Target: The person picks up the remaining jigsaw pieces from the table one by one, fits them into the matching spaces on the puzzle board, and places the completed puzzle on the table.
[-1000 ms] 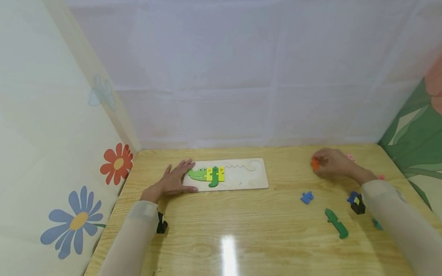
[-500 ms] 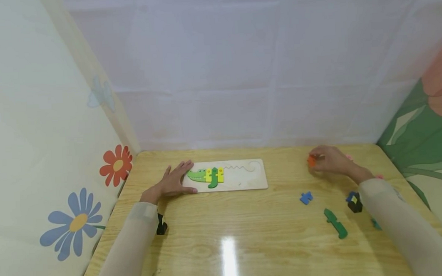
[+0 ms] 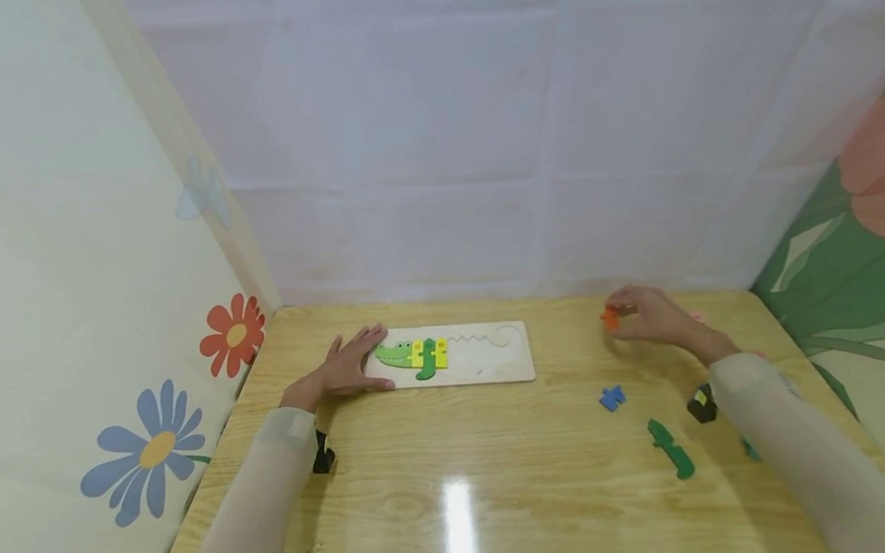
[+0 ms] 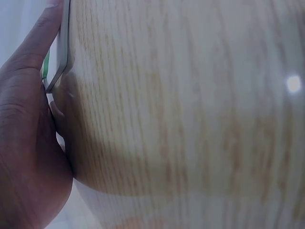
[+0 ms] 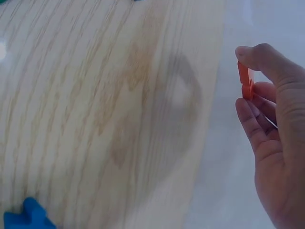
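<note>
A pale wooden puzzle board (image 3: 503,361) lies toward the back of the table, with a light green crocodile head piece (image 3: 394,355), yellow pieces (image 3: 441,353) and a green leg piece (image 3: 428,361) set in its left half. Spread fingers of my left hand (image 3: 347,365) rest on the board's left end, thumb along the near edge. In the right wrist view my right hand (image 5: 279,114) pinches an orange puzzle piece (image 5: 246,80) between thumb and fingertips. That hand is held above the table, to the right of the board.
On the right of the table (image 3: 394,496) lie a blue puzzle piece (image 3: 612,398) and a long green piece (image 3: 671,449). Pink pieces (image 3: 697,317) and a teal piece (image 3: 752,450) are partly covered by my right arm. A white cloth wall (image 3: 440,226) stands behind.
My right hand has moved a little left and up with the orange puzzle piece. My left hand has stayed on the board.
</note>
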Demonstrator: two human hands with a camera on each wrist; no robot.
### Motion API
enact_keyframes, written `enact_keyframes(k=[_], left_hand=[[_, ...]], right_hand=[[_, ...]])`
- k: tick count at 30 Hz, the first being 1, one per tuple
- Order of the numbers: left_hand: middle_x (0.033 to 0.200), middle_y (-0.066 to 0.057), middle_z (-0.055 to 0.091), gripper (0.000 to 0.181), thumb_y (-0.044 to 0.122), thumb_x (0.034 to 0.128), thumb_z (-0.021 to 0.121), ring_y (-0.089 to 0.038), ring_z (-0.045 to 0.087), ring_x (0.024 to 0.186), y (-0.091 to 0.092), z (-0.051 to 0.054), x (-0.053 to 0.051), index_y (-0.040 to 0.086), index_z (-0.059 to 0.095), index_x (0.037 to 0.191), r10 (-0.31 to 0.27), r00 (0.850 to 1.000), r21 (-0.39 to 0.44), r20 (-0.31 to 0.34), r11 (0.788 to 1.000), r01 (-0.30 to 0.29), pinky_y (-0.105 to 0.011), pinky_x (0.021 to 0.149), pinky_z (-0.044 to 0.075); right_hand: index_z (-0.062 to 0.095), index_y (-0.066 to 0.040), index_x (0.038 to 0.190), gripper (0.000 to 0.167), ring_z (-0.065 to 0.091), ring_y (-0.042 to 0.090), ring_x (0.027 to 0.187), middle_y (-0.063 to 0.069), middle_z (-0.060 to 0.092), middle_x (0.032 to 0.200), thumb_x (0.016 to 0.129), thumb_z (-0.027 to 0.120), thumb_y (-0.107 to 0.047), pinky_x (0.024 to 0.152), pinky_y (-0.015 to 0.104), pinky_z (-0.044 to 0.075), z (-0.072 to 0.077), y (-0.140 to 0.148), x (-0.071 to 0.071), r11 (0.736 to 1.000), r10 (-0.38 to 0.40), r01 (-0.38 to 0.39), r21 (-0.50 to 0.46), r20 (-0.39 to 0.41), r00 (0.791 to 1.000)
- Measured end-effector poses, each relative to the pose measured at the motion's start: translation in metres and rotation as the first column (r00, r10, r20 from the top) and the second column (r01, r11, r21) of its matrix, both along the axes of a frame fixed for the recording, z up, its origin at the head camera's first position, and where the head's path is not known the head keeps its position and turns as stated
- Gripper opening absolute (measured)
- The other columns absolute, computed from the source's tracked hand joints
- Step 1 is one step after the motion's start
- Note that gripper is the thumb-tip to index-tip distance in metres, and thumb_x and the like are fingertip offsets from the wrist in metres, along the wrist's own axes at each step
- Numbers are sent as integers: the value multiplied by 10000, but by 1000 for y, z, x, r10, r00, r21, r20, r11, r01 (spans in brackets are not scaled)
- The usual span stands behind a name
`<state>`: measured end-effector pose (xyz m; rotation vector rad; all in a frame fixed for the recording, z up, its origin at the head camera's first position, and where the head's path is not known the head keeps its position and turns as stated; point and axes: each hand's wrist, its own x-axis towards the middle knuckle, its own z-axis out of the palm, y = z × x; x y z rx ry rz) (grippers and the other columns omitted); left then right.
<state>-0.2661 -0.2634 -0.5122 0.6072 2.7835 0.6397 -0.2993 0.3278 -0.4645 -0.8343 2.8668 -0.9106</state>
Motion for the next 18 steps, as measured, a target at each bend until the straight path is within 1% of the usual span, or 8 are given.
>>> enact_keyframes(k=[6, 8, 12, 15, 18], left_hand=[[1758, -190, 169, 1125, 596, 871, 805, -439, 78, 1626, 1, 0, -1, 38, 256, 1678, -3, 1000, -5, 10, 1000, 3, -748, 1223, -29], [1758, -195, 164, 1138, 612, 865, 801, -445, 73, 1625, 0, -1, -2, 36, 252, 1679, -7, 1000, 1, 14, 1000, 7, -751, 1219, -38], [1769, -175, 141, 1178, 670, 848, 782, -429, 50, 1631, -3, -7, -6, 57, 231, 1689, -15, 1000, 20, 16, 1000, 15, -739, 1219, -69], [1779, -137, 127, 1187, 684, 840, 780, -393, 33, 1641, -6, -13, -9, 89, 218, 1699, -13, 1000, 28, 17, 1000, 13, -715, 1229, -91], [1780, -130, 130, 1178, 660, 838, 796, -386, 30, 1643, -7, -14, -10, 96, 223, 1699, -10, 1000, 38, 18, 999, 9, -710, 1230, -99]], right_hand=[[665, 110, 1263, 531, 731, 436, 1057, 238, 712, 1197, 833, 896, -98, 940, 586, 585, 4, -11, -1, 1000, 17, -16, 19, -28, 999], [671, 120, 1248, 515, 733, 439, 1043, 243, 713, 1185, 829, 890, -84, 934, 591, 586, 6, -14, 0, 999, 32, -31, 19, -46, 998], [678, 133, 1238, 500, 727, 443, 1030, 256, 701, 1184, 824, 885, -57, 915, 605, 586, 9, -20, 1, 998, 54, -53, 21, -68, 996], [669, 128, 1252, 510, 721, 438, 1042, 252, 695, 1197, 827, 885, -51, 912, 611, 583, 10, -23, 1, 998, 63, -62, 17, -61, 996], [672, 125, 1247, 507, 726, 431, 1038, 245, 698, 1196, 823, 889, -48, 914, 614, 582, 12, -26, 1, 997, 76, -76, 5, -57, 995]])
